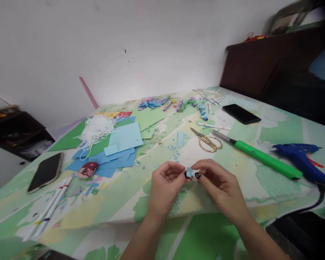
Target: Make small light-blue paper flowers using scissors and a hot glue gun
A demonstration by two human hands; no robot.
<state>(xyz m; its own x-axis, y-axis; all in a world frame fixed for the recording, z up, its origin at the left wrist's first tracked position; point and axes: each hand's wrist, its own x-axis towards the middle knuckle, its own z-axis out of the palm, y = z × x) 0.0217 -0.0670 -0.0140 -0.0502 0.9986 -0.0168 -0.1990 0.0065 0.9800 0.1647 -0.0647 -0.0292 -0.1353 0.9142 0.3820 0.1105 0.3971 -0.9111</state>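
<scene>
Near the table's front edge, my left hand [166, 186] pinches a small piece of light blue paper [189, 172] between thumb and index finger. From the other side, my right hand [220, 186] has its thumb and index finger drawn close together at the right edge of that piece. The fingertips partly cover the paper. Beyond my hands lie a light blue paper strip [180, 139] and small blue scraps [176, 156]. Gold-handled scissors [207, 140] rest past my right hand, beside a green utility knife [268, 159].
A blue glue gun [303, 159] and black phone [241, 113] lie right. To the left are coloured paper sheets [126, 137], white string [97, 130], a red-and-pink object [88, 169], another phone [46, 171] and white sticks [52, 206]. Curled paper pieces [185, 104] sit at the back.
</scene>
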